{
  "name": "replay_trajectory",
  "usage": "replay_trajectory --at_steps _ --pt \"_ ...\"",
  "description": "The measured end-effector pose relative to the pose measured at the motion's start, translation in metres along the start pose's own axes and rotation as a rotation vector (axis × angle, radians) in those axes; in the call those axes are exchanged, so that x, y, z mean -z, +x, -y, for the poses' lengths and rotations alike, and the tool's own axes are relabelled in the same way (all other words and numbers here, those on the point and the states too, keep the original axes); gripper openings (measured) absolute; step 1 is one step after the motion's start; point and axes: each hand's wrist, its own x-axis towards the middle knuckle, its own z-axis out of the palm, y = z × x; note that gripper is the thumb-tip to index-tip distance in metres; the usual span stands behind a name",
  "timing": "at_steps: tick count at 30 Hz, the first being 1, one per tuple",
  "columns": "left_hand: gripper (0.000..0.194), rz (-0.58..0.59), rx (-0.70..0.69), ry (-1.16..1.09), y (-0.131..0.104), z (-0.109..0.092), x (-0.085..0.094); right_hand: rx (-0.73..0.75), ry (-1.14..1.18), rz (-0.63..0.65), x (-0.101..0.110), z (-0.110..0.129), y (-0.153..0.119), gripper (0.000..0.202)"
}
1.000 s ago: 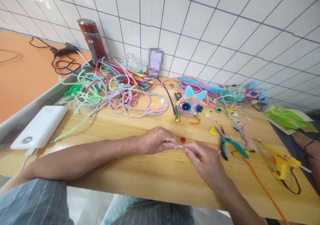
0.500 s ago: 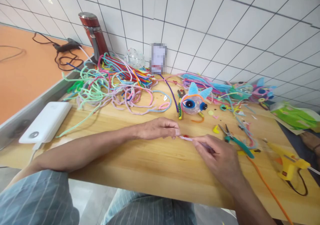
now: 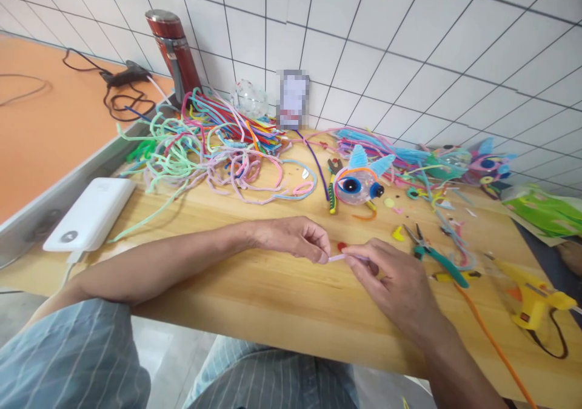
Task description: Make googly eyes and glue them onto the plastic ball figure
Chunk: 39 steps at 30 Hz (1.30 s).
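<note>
A short pale lilac pipe cleaner (image 3: 337, 257) stretches between my two hands, just above the wooden table. My left hand (image 3: 297, 239) pinches one end of it between thumb and fingertips. The other end sits in the closed fingers of my right hand (image 3: 386, 275), where part of it is hidden. Right behind the strip lies a small red piece (image 3: 341, 247). Beyond my hands stands a clear ball-shaped animal head (image 3: 359, 186) with blue pipe-cleaner ears, a blue eye and a black-tipped nose. Green-handled pliers (image 3: 332, 191) rest against its left side.
Tangled pipe cleaners (image 3: 177, 160) cover the back left, near a red thermos (image 3: 175, 51) and a white power bank (image 3: 91, 215). A phone (image 3: 293, 100) leans on the tiled wall. Teal-handled pliers (image 3: 439, 260) and a yellow glue gun (image 3: 530, 291) lie at right.
My left hand's fingers have curled into a rounder pinch, and the hand sits slightly lower on the strip. My right hand keeps its grip. The whole view has shifted a little.
</note>
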Motion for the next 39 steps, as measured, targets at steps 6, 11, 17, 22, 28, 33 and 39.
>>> replay_trajectory --at_steps 6,11,17,22,28,33,39 --pt "0.024 0.051 -0.013 -0.010 0.000 0.004 -0.005 0.099 0.025 0.016 -0.003 0.003 0.004 0.017" --pt "0.016 0.098 -0.059 0.068 0.000 0.006 -0.007 0.125 0.055 0.015 -0.004 0.006 0.006 0.017" --pt "0.025 -0.087 -0.131 0.111 0.002 0.003 -0.006 -0.001 0.008 -0.137 -0.005 0.001 0.005 0.014" --pt "0.033 -0.339 -0.299 -0.001 0.003 0.003 -0.015 -0.108 0.069 -0.267 -0.013 0.003 0.007 0.016" --pt "0.042 -0.497 -0.398 -0.142 0.002 0.005 -0.026 -0.238 0.252 -0.307 -0.032 0.009 0.009 0.015" --pt "0.045 -0.533 -0.389 -0.348 0.007 0.009 -0.034 -0.301 0.403 -0.310 -0.045 0.006 0.004 0.012" --pt "0.041 -0.500 -0.408 -0.213 0.008 0.009 -0.028 -0.287 0.336 -0.297 -0.029 0.005 0.011 0.014"
